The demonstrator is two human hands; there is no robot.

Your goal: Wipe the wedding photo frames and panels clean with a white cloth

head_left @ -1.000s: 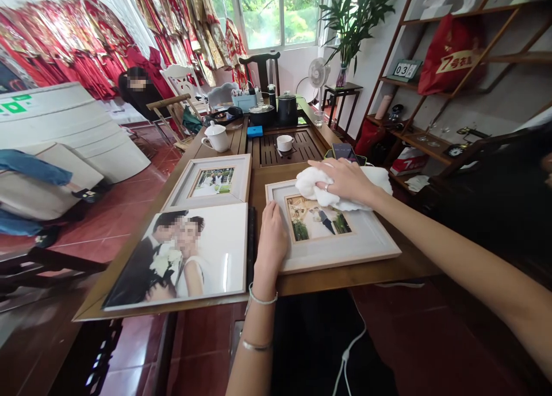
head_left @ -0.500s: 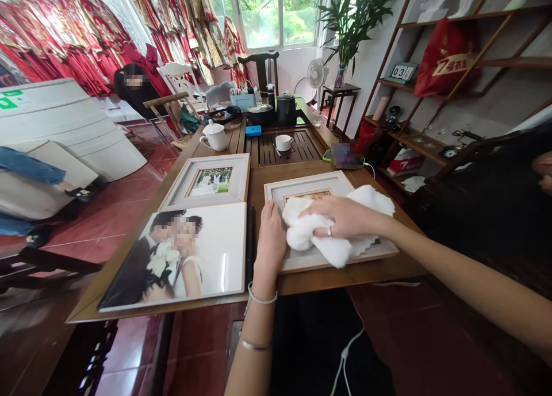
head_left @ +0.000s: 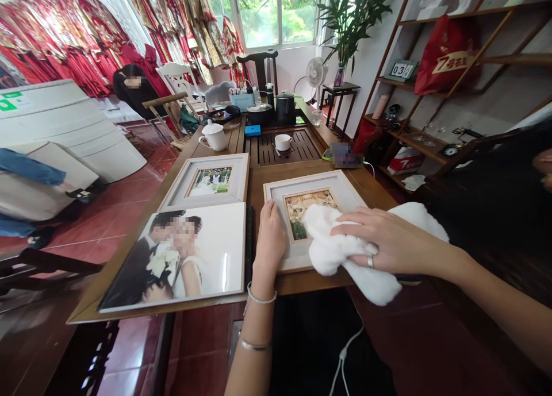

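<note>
Picture frame rectangular; white cloth fluffy, crumpled.

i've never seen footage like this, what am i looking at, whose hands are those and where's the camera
There's no robot here: these are a person's own bare hands. Every picture comes from one camera worn on that person's head, looking forward and down, so the arms reach in from the bottom and the right.

The left hand is at the left edge of a framed picture, its fingers curled. The right hand holds a bunched white cloth over the frame's near right part.

All this is on a wooden table. To the left lie a large photo panel and, beyond it, a second framed picture. Farther back stand a white lidded mug and a small white cup.
</note>
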